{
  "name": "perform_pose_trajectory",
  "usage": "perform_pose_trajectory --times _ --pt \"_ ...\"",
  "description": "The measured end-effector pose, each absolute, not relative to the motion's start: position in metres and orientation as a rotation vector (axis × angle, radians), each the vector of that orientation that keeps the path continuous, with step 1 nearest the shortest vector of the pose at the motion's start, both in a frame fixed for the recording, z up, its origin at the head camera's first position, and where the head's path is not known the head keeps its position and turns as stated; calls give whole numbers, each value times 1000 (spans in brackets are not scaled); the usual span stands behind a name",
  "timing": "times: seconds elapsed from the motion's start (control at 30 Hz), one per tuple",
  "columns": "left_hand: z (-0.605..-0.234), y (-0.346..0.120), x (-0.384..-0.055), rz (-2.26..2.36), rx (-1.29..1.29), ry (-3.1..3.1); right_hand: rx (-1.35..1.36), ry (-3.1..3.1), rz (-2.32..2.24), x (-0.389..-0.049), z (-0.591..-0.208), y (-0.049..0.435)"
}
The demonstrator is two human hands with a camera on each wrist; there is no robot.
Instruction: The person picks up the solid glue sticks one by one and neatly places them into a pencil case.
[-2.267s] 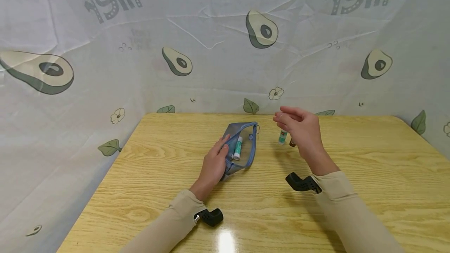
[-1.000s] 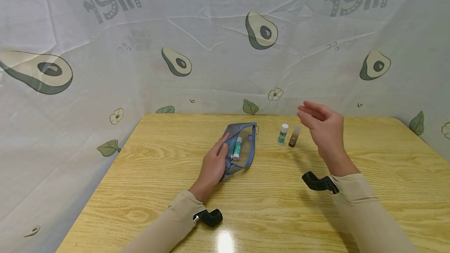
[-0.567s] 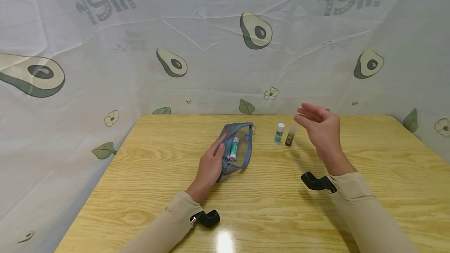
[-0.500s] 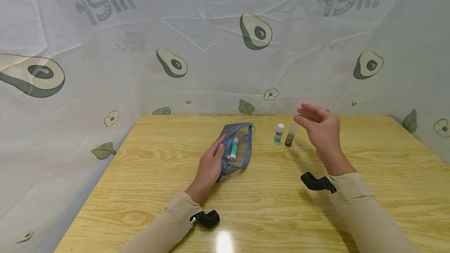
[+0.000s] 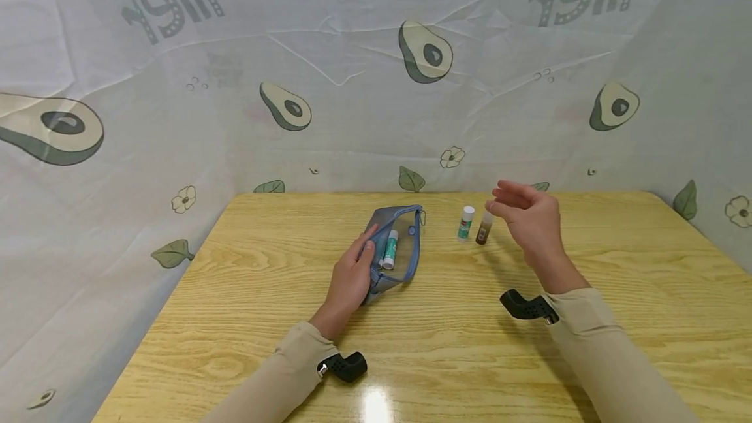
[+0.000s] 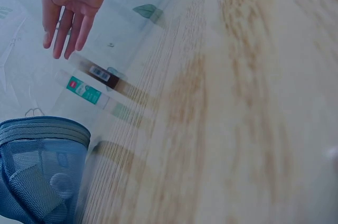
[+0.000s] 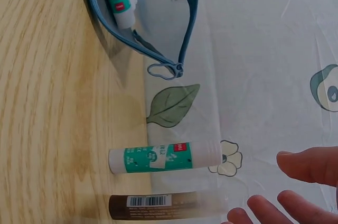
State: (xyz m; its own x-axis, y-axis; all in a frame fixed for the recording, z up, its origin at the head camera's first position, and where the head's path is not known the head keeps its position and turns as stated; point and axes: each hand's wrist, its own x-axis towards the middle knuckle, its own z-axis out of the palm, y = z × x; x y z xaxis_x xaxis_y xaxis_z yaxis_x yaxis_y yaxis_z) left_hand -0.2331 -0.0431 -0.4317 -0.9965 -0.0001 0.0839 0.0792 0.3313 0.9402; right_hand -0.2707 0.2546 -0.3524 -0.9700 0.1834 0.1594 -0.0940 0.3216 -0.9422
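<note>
My left hand [image 5: 350,276] grips the near left side of a blue mesh zip pouch [image 5: 416,253], its thumb along the rim. The pouch's mouth gapes, and green-and-white glue sticks [image 5: 390,250] lie inside. Another such glue stick [image 5: 465,224] stands upright on the table to the right. Close beside it stands a brown tube [image 7: 150,206] with a clear cap and a barcode label. My right hand [image 5: 531,224] hovers by the tube's cap, fingers extended and holding nothing. In the right wrist view its thumb [image 7: 309,165] and fingertips are spread near the cap.
The wooden table [image 5: 435,358] ends at the back against a pale cloth [image 5: 352,149] printed with avocados and leaves. A wire loop [image 7: 165,71] hangs from the pouch's zip end. Black wrist mounts [image 5: 523,305] stick out from both sleeves.
My right hand first moved right, away from the standing glue stick, and has now shifted slightly left and down toward the brown tube. My left hand keeps its hold on the pouch.
</note>
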Motion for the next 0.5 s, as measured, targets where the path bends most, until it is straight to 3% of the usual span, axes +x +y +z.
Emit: perform_pose_trajectory --times 0.5 --pt "-432 -43 -234 -1779 -80 -2501 -191 -2486 1721 -275 -372 246"
